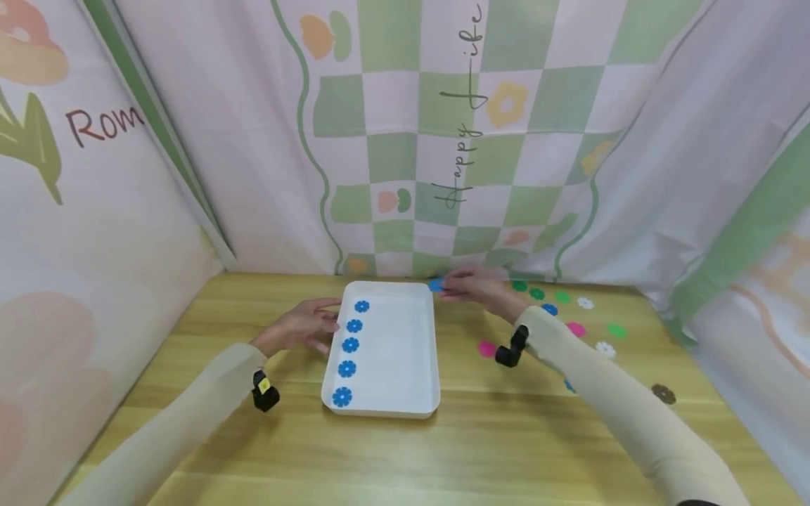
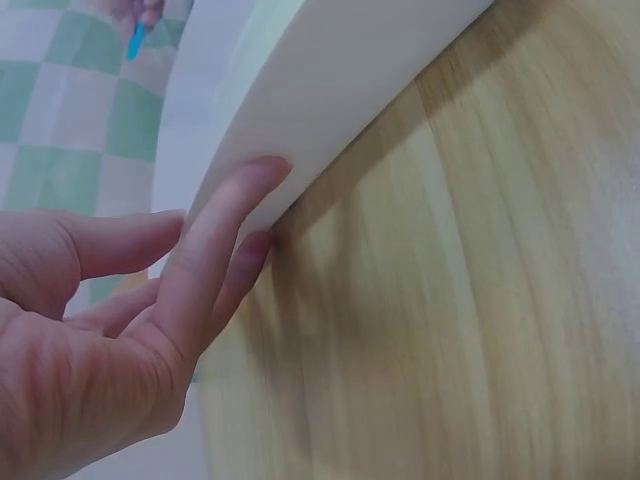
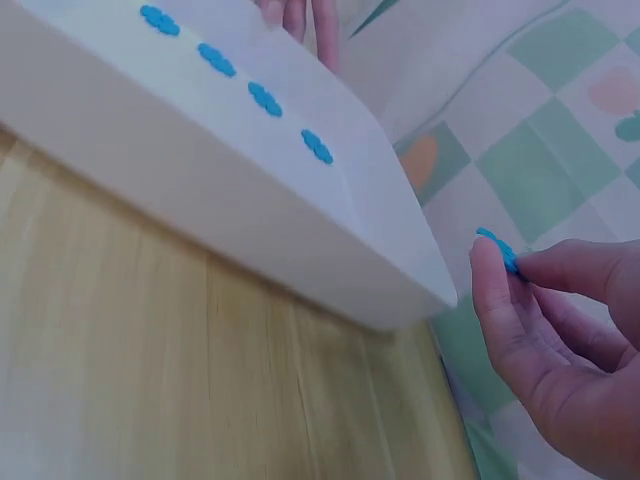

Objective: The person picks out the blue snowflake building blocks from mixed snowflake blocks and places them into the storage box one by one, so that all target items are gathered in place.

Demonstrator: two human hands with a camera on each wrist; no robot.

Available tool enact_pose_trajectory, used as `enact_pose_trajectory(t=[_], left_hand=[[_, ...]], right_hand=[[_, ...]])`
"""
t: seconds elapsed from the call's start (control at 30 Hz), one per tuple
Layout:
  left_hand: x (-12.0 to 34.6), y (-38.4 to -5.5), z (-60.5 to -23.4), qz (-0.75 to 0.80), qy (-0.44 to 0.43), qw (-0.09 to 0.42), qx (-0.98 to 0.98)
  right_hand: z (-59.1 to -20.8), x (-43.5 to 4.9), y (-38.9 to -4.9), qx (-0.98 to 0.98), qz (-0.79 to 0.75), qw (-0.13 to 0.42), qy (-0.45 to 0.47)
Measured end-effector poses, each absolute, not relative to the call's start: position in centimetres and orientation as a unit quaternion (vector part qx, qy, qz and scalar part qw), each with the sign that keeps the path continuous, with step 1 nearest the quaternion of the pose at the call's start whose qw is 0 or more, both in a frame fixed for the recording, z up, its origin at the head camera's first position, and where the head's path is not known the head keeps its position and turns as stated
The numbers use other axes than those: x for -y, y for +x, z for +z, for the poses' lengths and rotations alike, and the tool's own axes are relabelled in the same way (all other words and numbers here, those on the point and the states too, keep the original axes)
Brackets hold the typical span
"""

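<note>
My right hand (image 1: 471,287) pinches a blue snowflake disc (image 3: 498,248) between thumb and fingers, just off the far right corner of the white tray (image 1: 399,351). Along the tray's left side, several blue snowflake discs (image 1: 351,345) lie in a row running from near end to far end. My left hand (image 1: 301,325) is at the outside of the tray's left wall. In the left wrist view its extended fingers (image 2: 215,220) touch that wall, and the thumb points toward the rim. Nothing is held in the left hand.
Right of the tray, loose discs lie scattered on the wooden table (image 1: 506,436): green (image 1: 537,294), pink (image 1: 576,329), white (image 1: 605,349), blue (image 1: 549,308) and a brown one (image 1: 664,393). The right forearm passes over some. A checked curtain (image 1: 443,161) hangs along the table's back edge.
</note>
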State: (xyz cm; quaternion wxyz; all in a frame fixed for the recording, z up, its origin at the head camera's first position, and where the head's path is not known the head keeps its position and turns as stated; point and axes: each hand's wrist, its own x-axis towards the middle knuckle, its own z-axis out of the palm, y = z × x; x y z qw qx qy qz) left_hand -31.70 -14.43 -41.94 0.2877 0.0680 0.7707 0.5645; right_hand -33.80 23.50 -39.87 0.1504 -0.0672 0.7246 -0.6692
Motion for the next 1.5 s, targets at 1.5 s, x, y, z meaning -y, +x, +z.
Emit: enact_pose_trajectory(t=[1.5], left_hand=[[14.5,-31.7,-42.3,0.575,0.059,0.283,-0.766]], right_hand=[[-41.0,-15.2,-36.4,-0.806,-0.552,0.198,-0.076]])
